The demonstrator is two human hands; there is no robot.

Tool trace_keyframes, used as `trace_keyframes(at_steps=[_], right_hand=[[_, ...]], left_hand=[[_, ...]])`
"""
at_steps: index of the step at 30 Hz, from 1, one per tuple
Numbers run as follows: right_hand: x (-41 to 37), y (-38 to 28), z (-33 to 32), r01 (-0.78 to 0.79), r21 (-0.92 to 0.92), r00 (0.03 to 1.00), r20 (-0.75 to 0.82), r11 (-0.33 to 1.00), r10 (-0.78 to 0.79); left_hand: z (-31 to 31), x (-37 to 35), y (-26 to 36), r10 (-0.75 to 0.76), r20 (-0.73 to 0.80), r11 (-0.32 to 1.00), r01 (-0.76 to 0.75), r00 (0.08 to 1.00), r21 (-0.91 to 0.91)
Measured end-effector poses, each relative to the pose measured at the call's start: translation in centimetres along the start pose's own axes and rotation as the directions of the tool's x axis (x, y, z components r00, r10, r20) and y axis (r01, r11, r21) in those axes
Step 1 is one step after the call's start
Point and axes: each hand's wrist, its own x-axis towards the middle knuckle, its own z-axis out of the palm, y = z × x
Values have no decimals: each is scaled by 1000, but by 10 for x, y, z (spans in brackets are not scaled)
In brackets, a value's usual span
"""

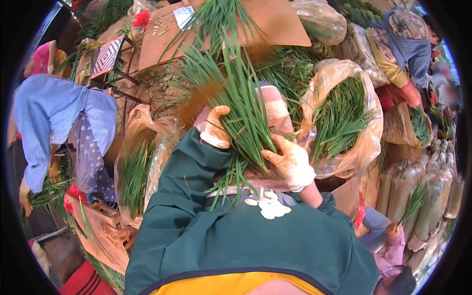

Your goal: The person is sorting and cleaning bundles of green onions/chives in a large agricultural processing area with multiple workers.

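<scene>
A large bunch of long green chives lies across my lap, leaf tips pointing away from me and stem ends towards my belly. My left hand, in a stained white glove, is closed round the left side of the bunch; some of its fingers are hidden behind the leaves. At the lower right my right hand, also gloved, grips the stem ends between thumb and fingers. Loose chives hang over my lap below the bunch. Beyond, more chives rest on a brown board.
To my right stands an open plastic bag packed with chives, and another plastic bag of chives is on my left. A patterned stool is at the far left. Co-workers bend at the left and upper right.
</scene>
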Motion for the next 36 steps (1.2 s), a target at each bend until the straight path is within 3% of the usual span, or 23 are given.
trace_keyframes(at_steps=[2, 3, 4, 6, 8, 10, 12, 15, 16, 23, 28, 29, 30, 32, 34, 36], right_hand=[[3, 5, -7, -39, 8, 997, 62, 999, 38], [7, 4, -18, -135, -6, 986, 95, 991, 135], [6, 16, -24, -130, -15, 991, 34, 991, 130], [3, 48, -40, -278, 217, 961, 49, 936, 274], [0, 51, -64, -431, 310, 899, 71, 847, 431], [-10, 105, -77, -274, 126, 952, -106, 953, 288], [-15, 107, -95, -285, 421, 863, -279, 861, 422], [-23, 111, -120, -271, 663, 855, -168, 698, 491], [-25, 112, -117, -266, 637, 855, -190, 723, 482], [-33, 119, -104, -157, 683, 872, -243, 713, 425], [-34, 123, -95, -41, 793, 900, -234, 608, 367], [-30, 127, -87, 71, 846, 882, -301, 528, 363], [-23, 114, -87, 164, 958, 926, -231, 234, 299], [-23, 82, -78, -2, 992, 938, -43, 129, 345], [-26, 79, -58, -256, 945, 931, 183, 205, 317], [-26, 77, -38, -413, 862, 883, 300, 293, 362]], left_hand=[[-4, -6, 3, 17, 2, 1000, -17, 1000, 5], [-6, -6, 5, 19, -1, 1000, -19, 1000, -3], [-9, -6, 5, 30, 3, 1000, -30, 1000, -4], [-13, -4, 4, 91, -21, 986, -93, 996, -137], [-10, -3, 4, 67, -16, 990, -69, 998, -121], [-3, -4, 6, 14, -25, 998, -16, 1000, -69], [0, -6, 3, 32, -32, 996, -35, 999, -78], [-12, -6, 4, 43, -107, 997, -49, 993, -56], [-17, -5, 2, 116, -174, 993, -119, 978, -7], [-13, 2, -2, 133, -10, 991, -133, 991, 14], [16, -3, -8, 101, 43, 995, -101, 994, -14], [4, -1, -6, 106, 6, 994, -106, 994, 39], [-8, -1, -7, 163, -65, 985, -159, 984, 74], [-5, -4, -5, 139, -130, 990, -135, 982, 36], [-9, -5, 2, 38, -68, 999, -41, 997, -36], [-5, -7, 2, 36, -43, 998, -38, 998, -55]])
